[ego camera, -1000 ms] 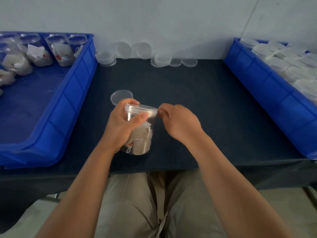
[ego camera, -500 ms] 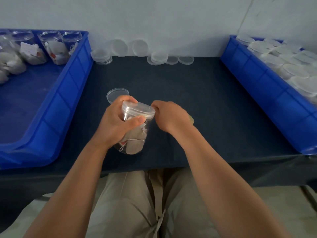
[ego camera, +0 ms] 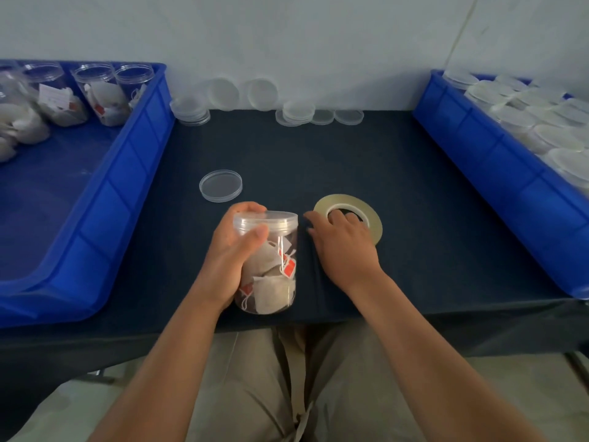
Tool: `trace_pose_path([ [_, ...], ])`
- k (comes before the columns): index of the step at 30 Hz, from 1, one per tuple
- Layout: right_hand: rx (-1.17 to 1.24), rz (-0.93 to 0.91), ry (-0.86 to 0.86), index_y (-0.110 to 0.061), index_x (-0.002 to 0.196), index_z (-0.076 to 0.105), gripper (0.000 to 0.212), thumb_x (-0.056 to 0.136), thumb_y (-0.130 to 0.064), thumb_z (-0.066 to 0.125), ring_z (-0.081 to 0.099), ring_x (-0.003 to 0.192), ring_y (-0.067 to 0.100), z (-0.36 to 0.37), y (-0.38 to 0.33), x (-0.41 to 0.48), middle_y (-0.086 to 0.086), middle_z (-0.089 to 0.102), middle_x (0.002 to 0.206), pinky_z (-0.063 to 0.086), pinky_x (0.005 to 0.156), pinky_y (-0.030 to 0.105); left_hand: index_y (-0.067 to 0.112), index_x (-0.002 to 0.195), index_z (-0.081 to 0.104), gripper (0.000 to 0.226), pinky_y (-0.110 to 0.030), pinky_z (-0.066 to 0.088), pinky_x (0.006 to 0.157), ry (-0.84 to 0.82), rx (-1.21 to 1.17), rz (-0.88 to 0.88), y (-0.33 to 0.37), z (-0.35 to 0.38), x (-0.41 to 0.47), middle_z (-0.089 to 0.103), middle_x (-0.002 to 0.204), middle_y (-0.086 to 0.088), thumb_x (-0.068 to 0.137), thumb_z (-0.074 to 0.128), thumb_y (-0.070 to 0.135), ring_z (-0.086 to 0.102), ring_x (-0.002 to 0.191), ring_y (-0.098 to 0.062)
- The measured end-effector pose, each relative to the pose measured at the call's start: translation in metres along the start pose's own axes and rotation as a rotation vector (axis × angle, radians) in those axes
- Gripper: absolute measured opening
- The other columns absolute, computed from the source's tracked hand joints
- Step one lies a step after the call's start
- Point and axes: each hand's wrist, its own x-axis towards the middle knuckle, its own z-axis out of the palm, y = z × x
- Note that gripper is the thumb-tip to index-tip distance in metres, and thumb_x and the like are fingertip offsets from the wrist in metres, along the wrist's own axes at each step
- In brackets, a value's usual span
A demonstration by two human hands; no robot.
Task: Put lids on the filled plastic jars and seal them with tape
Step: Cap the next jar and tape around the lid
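Where the jar stands: the jar (ego camera: 271, 269) sits upright near the front edge of the dark table (ego camera: 398, 173), packed with tea bags on strings with red tags.
Lid: a clear lid (ego camera: 265, 218) sits on top of the jar.
Left hand: the left hand (ego camera: 232, 260) is wrapped round the jar's left side, fingers behind it and thumb across the front just under the lid.
Right hand: the right hand (ego camera: 342, 247) lies just right of the jar, apart from it, fingers draped over the near side of the tape roll with their tips at its centre hole and the thumb spread toward the jar. Whether the fingers hook the roll or only rest on it, I cannot tell.
Tape roll: the tape roll (ego camera: 347, 200) lies flat, right of the jar.
Spare lid: a spare lid (ego camera: 220, 186) lies behind the jar, slightly left.
More lids: more lids (ego camera: 298, 111) are stacked far behind the jar by the wall.
Left bin: the left bin (ego camera: 105, 218), far left of the jar, holds open jars (ego camera: 95, 90) of tea bags.
Right bin: the right bin (ego camera: 497, 186), far right of the jar, holds closed jars (ego camera: 541, 129).
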Motion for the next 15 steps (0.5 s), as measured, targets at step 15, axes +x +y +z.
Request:
trace_pose_path([
  [15, 1.101, 0.079, -0.033, -0.039, 0.151, 0.049, 0.073, 0.090, -0.079, 0.043, 0.053, 0.126, -0.013, -0.025, -0.029, -0.017, -0.037, 0.059, 0.130, 0.046, 0.096, 0.008, 0.016, 0.132, 0.056, 0.059, -0.029, 0.060, 0.079, 0.019, -0.034, -0.022, 0.003, 0.010, 0.006, 0.071, 0.114, -0.005, 0.086, 0.068, 0.053, 0.072, 0.100, -0.021],
])
